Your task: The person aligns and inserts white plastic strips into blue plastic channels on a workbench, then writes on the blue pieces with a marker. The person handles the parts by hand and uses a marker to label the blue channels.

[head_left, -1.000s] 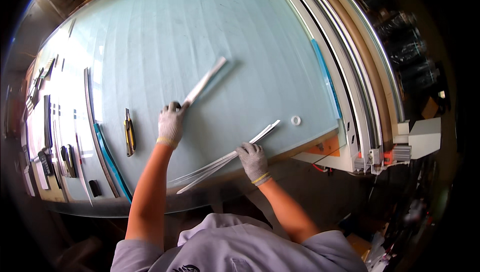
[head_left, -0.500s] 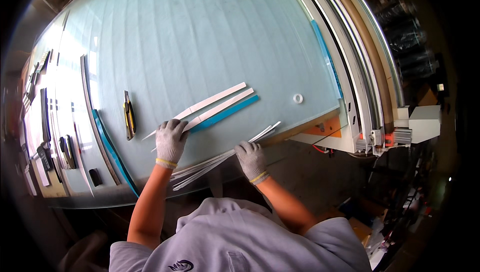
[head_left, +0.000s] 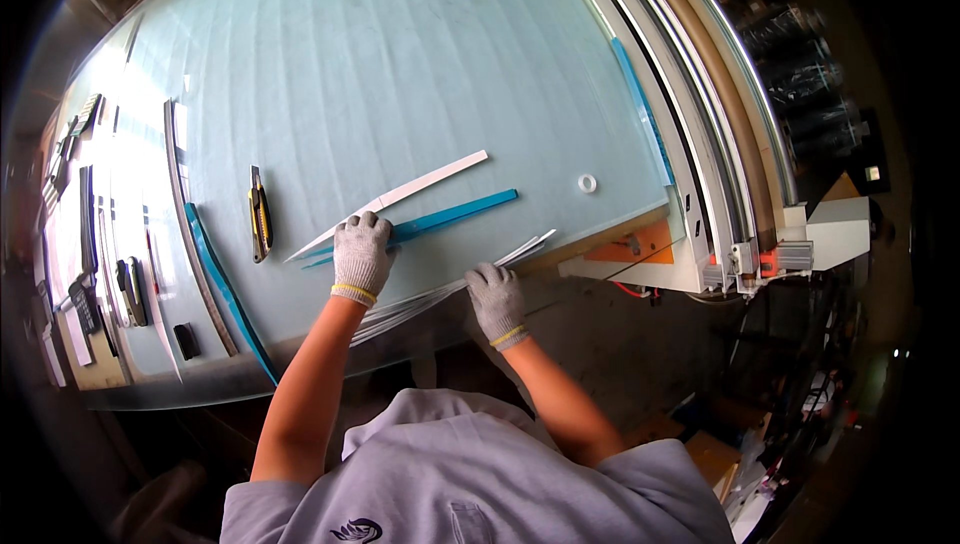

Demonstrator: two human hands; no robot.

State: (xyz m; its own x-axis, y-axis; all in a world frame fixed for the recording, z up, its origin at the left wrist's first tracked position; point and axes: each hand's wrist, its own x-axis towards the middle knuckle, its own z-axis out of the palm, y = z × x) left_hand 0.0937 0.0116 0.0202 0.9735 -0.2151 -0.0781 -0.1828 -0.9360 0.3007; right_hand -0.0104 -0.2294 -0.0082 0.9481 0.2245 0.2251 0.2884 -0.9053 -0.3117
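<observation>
My left hand (head_left: pixel 363 256), in a grey knit glove, is closed with its fingertips down on a blue strip (head_left: pixel 455 212) that lies slantwise on the table. The strip's pointed end shows left of the glove. Just beyond it lies a white strip (head_left: pixel 430 178), roughly parallel. My right hand (head_left: pixel 496 302), gloved alike, is closed on a bundle of thin white strips (head_left: pixel 415 306) at the table's near edge. One end of the bundle sticks out beyond the right fingers, and the rest runs left under my left wrist. The exact grip under both gloves is partly hidden.
Left of the strips lies a yellow and black utility knife (head_left: pixel 260 222). A small white ring (head_left: pixel 587 184) sits on the right of the glass-like tabletop (head_left: pixel 400 74). Long dark and blue strips (head_left: pixel 225 289) lie at left. A metal rail (head_left: pixel 690 94) borders the right side.
The second white strip no longer shows beside the far one; blue shows there now. My left hand has shifted slightly right and up. My right hand stays at the bundle.
</observation>
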